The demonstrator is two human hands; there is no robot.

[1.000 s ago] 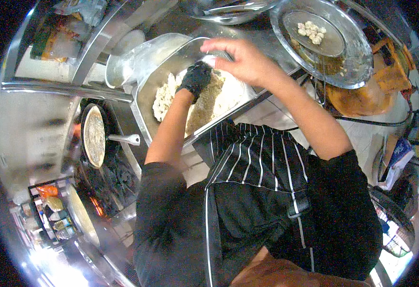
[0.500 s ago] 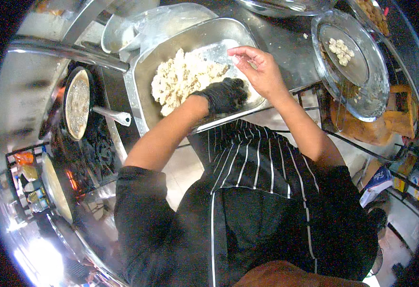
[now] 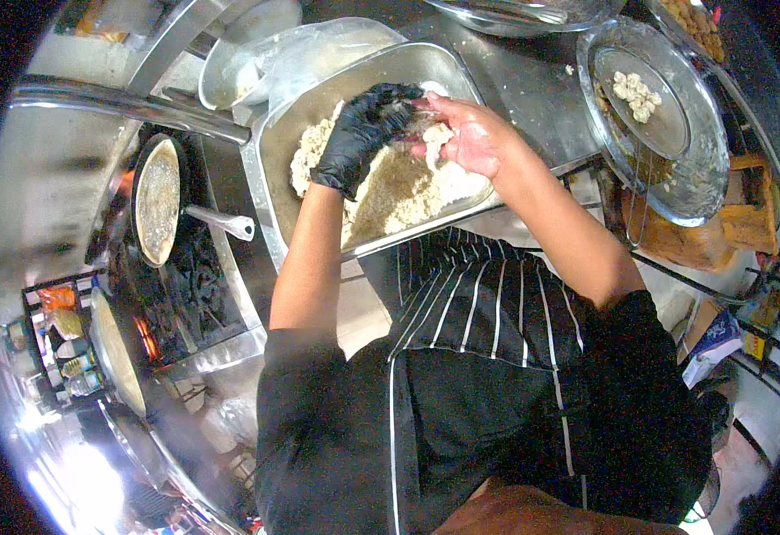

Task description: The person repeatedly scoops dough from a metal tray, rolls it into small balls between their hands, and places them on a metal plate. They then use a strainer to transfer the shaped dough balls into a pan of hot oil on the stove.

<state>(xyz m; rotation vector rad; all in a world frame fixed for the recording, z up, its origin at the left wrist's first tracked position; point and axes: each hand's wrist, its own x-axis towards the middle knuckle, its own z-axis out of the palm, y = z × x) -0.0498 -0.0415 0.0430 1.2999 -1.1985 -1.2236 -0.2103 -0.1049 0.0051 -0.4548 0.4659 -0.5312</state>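
Observation:
My left hand (image 3: 365, 138), in a black glove, is above a metal tray (image 3: 270, 201), its fingers curled in against my right hand; whatever they grip is hidden. Bare and palm up, my right hand (image 3: 484, 143) holds a lumpy, flour-coated piece (image 3: 437, 141) at its fingers. Loose pale flour (image 3: 408, 203) covers the near part of the tray below both hands. More floury lumps (image 3: 312, 152) are heaped at the tray's left side, partly behind the glove.
A frying pan (image 3: 158, 201) of bubbling oil sits over a lit burner at left, handle (image 3: 221, 221) pointing toward me. Beyond the tray are bowls under clear plastic (image 3: 336, 45). At right, a wide metal bowl (image 3: 706, 169) bears a strainer (image 3: 666, 147) with coated pieces (image 3: 637, 96).
My gloved left hand has risen out of the flour and moved left to meet my right hand. My right hand has turned palm up and now holds a floured piece. Bare flour shows below.

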